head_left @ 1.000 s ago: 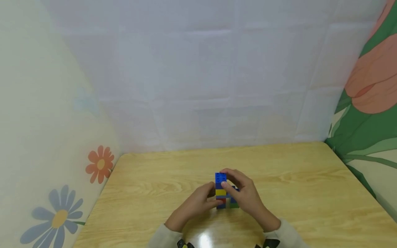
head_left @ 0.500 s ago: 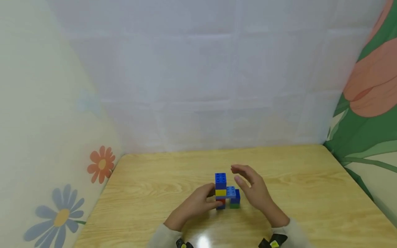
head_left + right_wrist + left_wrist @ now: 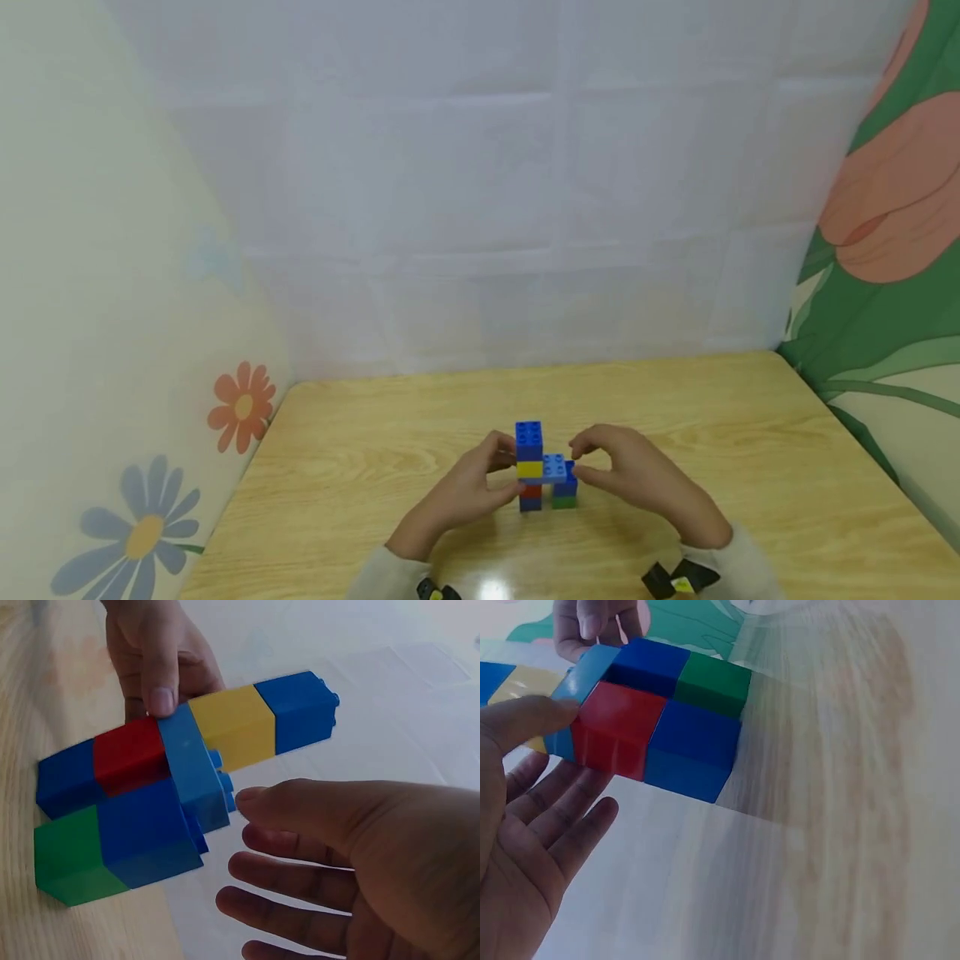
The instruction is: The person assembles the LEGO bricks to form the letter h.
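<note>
A toy brick tower stands on the table, with a blue brick [image 3: 528, 440] on top, then a yellow brick [image 3: 234, 729], a light blue brick [image 3: 554, 467], a red brick [image 3: 620, 727] and a blue brick [image 3: 694, 746] at the bottom. The light blue brick juts right, overlapping a short stack of a blue brick [image 3: 150, 836] on a green brick [image 3: 75, 859]. My left hand [image 3: 472, 487] holds the tower, thumb on the light blue brick's front and fingers behind. Beside the light blue brick's studs is my right hand [image 3: 637, 471], fingers spread and holding nothing.
The wood-grain table [image 3: 360, 450] meets a white cloth backdrop [image 3: 450, 208] at the back. Flower-patterned panels flank it on the left [image 3: 112, 333] and right [image 3: 885, 333]. Straps with small black pieces [image 3: 678, 577] sit at both wrists.
My right hand has let go of the top blue brick, moved away right, then come down beside the light blue brick. My left hand stays at the tower, its thumb slightly further left.
</note>
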`<act>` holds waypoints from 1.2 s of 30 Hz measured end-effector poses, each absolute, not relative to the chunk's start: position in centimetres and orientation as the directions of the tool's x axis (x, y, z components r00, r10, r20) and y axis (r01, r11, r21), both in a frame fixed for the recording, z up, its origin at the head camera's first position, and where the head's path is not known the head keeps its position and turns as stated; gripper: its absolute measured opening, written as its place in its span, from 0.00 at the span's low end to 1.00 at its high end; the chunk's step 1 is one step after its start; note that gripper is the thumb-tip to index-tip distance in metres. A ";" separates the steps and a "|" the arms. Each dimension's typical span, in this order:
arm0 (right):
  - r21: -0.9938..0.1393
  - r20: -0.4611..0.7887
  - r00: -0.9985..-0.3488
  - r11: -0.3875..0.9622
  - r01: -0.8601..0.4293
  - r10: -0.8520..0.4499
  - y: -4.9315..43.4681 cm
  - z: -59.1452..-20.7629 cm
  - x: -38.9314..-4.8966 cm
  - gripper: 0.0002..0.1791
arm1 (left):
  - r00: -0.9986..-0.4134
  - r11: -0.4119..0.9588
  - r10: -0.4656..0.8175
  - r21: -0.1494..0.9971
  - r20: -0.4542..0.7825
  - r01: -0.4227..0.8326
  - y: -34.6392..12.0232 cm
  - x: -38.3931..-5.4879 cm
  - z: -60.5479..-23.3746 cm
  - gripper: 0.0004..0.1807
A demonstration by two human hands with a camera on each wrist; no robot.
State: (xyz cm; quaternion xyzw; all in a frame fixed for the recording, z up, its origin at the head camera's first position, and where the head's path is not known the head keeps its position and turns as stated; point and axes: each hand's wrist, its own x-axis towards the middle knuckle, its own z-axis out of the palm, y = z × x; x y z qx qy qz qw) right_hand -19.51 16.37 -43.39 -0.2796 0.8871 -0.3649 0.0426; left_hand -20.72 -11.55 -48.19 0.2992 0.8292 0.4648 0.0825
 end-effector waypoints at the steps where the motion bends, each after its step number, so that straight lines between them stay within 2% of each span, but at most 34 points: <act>1: -0.671 0.128 -0.838 0.576 -0.467 -0.530 16.3 -43.4 -19.5 0.10 | -0.807 0.378 0.573 0.827 0.144 0.416 -11.5 -20.7 -48.2 0.22; 10: -0.674 0.146 -0.840 0.569 -0.471 -0.522 15.8 -44.1 -19.5 0.16 | -0.840 0.395 0.525 0.835 0.137 0.383 -11.2 -20.8 -48.2 0.21; 17: -0.696 0.124 -0.876 0.588 -0.412 -0.467 15.6 -44.5 -19.8 0.18 | -0.858 0.341 0.466 0.851 0.215 0.398 -10.6 -20.9 -48.8 0.21; 23: -0.748 0.185 -0.896 0.533 -0.394 -0.403 14.8 -46.1 -20.2 0.23 | -0.897 0.316 0.344 0.865 0.279 0.390 -10.1 -21.1 -49.7 0.21; 27: -0.830 0.185 -0.902 0.430 -0.356 -0.389 13.6 -48.2 -20.6 0.26 | -0.931 0.338 0.243 0.875 0.273 0.345 -10.1 -21.3 -50.1 0.14; 31: -0.847 0.224 -0.905 0.387 -0.364 -0.360 12.4 -49.6 -20.8 0.27 | -0.949 0.405 0.197 0.861 0.248 0.309 -10.0 -21.7 -50.2 0.07; 36: -0.825 0.269 -0.925 0.431 -0.366 -0.270 11.6 -49.9 -20.8 0.27 | -0.951 0.335 0.205 0.896 0.231 0.290 -9.4 -22.4 -50.0 0.14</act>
